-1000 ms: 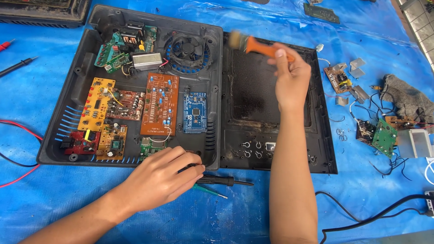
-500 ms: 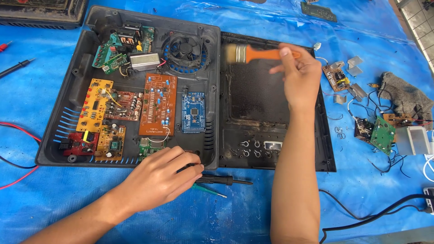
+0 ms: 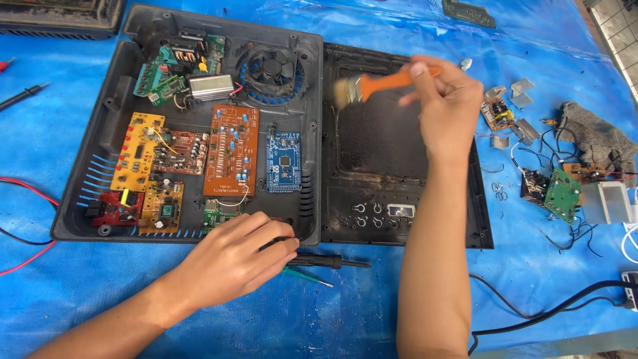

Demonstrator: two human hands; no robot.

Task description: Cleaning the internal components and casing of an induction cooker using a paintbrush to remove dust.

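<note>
Brush swept left, handle in right grip.

Brush: orange handle, pale tan bristles, held in the right hand's fingers. Panel beneath: black, dusty grey. Case by left hand's fingers: black; boards orange, yellow, red, blue, green. Sheet: blue.
</note>
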